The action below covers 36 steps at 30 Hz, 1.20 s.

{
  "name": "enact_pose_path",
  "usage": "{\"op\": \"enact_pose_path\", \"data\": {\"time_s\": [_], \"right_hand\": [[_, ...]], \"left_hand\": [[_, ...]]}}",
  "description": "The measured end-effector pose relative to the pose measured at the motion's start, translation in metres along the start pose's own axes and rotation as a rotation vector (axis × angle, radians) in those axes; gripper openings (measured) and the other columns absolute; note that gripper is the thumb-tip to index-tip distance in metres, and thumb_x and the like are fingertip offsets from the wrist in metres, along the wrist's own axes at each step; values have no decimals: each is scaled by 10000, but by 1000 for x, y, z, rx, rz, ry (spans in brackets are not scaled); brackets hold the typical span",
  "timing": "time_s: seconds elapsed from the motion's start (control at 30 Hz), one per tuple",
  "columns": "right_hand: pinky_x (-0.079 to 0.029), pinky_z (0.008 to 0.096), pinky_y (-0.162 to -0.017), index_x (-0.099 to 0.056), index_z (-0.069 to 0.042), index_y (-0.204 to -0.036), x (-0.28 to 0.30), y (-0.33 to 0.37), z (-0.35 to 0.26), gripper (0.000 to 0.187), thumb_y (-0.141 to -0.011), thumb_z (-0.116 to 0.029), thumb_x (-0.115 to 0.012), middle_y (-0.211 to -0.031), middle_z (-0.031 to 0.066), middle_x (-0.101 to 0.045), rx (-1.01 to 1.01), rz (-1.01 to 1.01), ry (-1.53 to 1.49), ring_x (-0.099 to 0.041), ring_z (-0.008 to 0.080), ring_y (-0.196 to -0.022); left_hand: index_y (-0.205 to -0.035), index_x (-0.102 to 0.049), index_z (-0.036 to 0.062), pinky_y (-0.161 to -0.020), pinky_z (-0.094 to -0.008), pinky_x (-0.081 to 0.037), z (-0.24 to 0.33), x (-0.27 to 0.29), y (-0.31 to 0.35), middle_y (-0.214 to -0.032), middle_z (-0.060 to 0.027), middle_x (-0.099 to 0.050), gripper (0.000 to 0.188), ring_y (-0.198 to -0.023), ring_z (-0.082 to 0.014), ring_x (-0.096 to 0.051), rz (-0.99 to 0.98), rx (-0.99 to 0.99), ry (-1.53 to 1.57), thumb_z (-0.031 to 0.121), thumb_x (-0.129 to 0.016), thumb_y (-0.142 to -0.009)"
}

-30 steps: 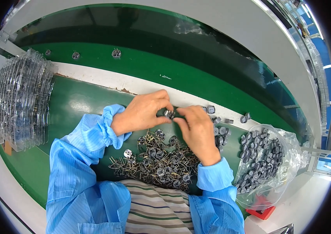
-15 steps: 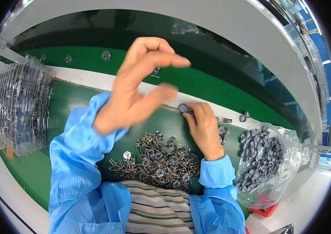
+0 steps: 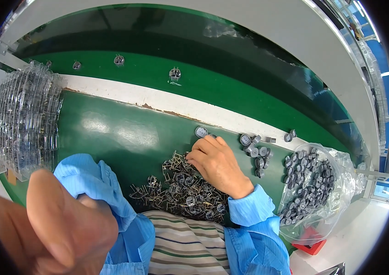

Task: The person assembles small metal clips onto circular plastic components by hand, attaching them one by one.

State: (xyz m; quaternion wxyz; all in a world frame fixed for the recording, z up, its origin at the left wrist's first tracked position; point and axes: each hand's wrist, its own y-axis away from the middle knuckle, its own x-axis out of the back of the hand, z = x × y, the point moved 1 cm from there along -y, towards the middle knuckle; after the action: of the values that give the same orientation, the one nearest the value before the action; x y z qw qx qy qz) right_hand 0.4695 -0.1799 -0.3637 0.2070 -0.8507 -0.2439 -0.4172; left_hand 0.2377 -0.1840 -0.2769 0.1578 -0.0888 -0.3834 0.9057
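My right hand [image 3: 217, 167] is over the work surface, its fingers bent and drawn together at the upper edge of a pile of small round electronic parts with metal pins [image 3: 190, 195]. What its fingertips hold, if anything, is hidden. Just beyond its knuckles a round grey cap [image 3: 201, 132] rests on the green mat, with another partly covered by the fingers. My left hand [image 3: 66, 224] is raised very near the camera at the lower left, large and blurred. Its fingers are too smeared to read, and nothing can be made out in them.
Loose grey caps [image 3: 259, 158] lie right of my right hand. Farther right, a clear bag-lined tub [image 3: 315, 236] holds many more. Stacked clear plastic trays [image 3: 27, 121] stand at left. Past a white ledge [image 3: 125, 94], round parts [image 3: 174, 74] sit spaced along a green belt [image 3: 231, 96].
My left hand has swung from above the ledge down to the lower left, near the camera. My right hand has moved from the caps left and nearer to the pile. The belt's parts sit slightly farther left.
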Motion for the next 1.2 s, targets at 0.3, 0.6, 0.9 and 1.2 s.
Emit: {"op": "enact_pose_path", "data": {"time_s": [0.3,0.6,0.9,1.2], "right_hand": [[-478,401,-794,-784,-76,-987,28,5,9,183,-816,-92,-847,-925,57,-703,-34,140,45,-651,272,-931],[-431,384,-834,-773,-98,-937,-6,2,0,154,-803,-125,-845,-938,29,-643,60,32,-7,-596,236,-963],[-435,409,-795,-756,-62,-892,34,11,31,120,-806,-75,-840,-907,57,-675,-121,333,42,-617,274,-923],[-413,423,-823,-760,-56,-850,30,21,60,104,-785,-57,-842,-888,51,-680,-286,352,326,-612,273,-942]], "left_hand": [[-1478,-536,9,-1176,-510,-335,41,11,23,-1514,-188,-481,685,-1408,-343,-463,111,-13,130,516,-637,-1028],[-1540,-472,-16,-1235,-525,-283,52,32,26,-1585,-209,-450,721,-1475,-347,-430,204,-18,281,495,-612,-1051],[-1283,-674,64,-1017,-419,-465,-98,1,-42,-1277,-125,-628,412,-1190,-294,-600,-366,224,-379,79,-800,-891],[-1194,-729,114,-1000,-418,-382,-165,-27,23,-1184,-31,-631,505,-1170,-260,-573,-685,283,-542,283,-908,-753]]}}
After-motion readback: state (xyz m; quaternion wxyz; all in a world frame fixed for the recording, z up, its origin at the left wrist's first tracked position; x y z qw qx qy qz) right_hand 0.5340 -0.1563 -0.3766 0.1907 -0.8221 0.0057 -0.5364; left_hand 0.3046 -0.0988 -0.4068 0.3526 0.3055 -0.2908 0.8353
